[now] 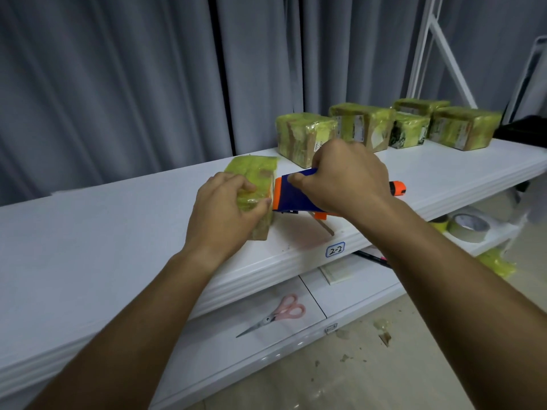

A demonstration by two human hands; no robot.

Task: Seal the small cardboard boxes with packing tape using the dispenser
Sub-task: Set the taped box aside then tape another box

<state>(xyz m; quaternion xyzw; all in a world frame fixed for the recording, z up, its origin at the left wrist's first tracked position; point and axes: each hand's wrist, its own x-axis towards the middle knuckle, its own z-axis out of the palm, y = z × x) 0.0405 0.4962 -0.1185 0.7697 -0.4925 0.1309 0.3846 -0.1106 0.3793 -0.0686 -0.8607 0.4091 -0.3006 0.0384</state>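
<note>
A small cardboard box (255,173) wrapped in yellow-green tape stands on the white shelf (118,226). My left hand (225,211) grips its near end, fingers curled over the top and thumb on the right side. My right hand (346,176) holds the blue and orange tape dispenser (291,195), whose front edge meets the box's right side. The orange handle end (397,187) sticks out past my wrist.
Several taped boxes (305,137) stand in a row at the back right of the shelf. On the lower shelf lie pink scissors (275,313), a pen (371,258), a white pad (337,272) and tape rolls (467,227). Grey curtains hang behind.
</note>
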